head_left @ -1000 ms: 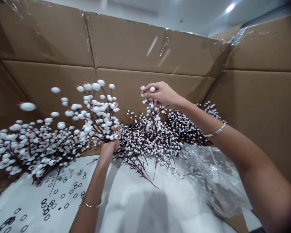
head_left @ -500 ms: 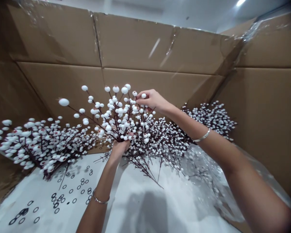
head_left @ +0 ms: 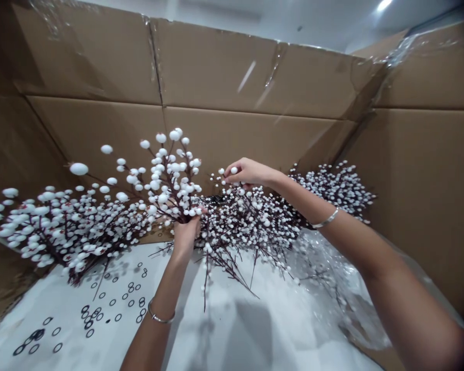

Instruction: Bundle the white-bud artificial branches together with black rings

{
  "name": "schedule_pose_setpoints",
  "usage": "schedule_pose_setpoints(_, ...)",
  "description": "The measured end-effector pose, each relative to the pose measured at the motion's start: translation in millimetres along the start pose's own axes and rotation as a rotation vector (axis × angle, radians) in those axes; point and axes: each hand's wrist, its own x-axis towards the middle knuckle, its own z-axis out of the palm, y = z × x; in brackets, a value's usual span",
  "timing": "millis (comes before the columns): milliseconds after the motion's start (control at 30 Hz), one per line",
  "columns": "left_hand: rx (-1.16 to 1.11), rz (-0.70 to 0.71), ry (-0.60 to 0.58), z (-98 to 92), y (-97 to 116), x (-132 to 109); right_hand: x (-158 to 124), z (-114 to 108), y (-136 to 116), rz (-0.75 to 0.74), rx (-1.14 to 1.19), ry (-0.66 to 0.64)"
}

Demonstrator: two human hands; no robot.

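The left hand (head_left: pixel 185 238) wraps closed around the dark stems of a white-berried artificial branch (head_left: pixel 170 188), upright at centre; it looks light and springy, safest held by the stems. The right hand (head_left: pixel 249 172) pinches narrowly among a heaped white-berried spray (head_left: pixel 251 221), nearer right; whether it grips anything is unclear.

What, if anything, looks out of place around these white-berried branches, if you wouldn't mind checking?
Small black rings lie scattered across the white sheet at lower left and look spilled, though they could be printed on it. Nothing else stands out.
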Motion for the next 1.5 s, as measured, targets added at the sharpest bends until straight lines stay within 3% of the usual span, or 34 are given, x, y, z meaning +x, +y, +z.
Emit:
schedule_pose_setpoints(133,-0.118,-0.011,0.069,-5.6,-5,14,-4,-25,15,-0.039,0.057,0.135)
schedule_pose_setpoints(267,-0.173,0.0,-0.028,-11.6,1,16,-13,-34,22,-0.028,0.318,0.133)
schedule_pose_setpoints(467,-0.258,-0.137,-0.374,-9.7,13,3,-15,-7,7,-0.088,0.537,0.106)
schedule_pose_setpoints(600,-0.257,-0.241,-0.489,-2.2,10,-4,-6,16,-5,-0.152,0.589,0.138)
schedule_pose_setpoints(833,-0.118,-0.165,-0.351,5.0,3,-12,2,47,-16,-0.153,0.63,0.274)
schedule_pose_setpoints(967,-0.073,-0.164,-0.318,3.4,7,-12,-1,53,-19,-0.147,0.617,0.283)
schedule_pose_setpoints(1267,-0.12,-0.165,-0.248,-6.0,10,0,-12,46,1,-0.071,0.702,0.15)
schedule_pose_setpoints(1367,-0.129,-0.117,-0.191,-8.4,11,2,-29,63,13,-0.026,0.632,0.09)
schedule_pose_setpoints(1500,-0.137,-0.055,-0.151,-10.2,12,4,-53,107,25,0.031,0.538,-0.067)
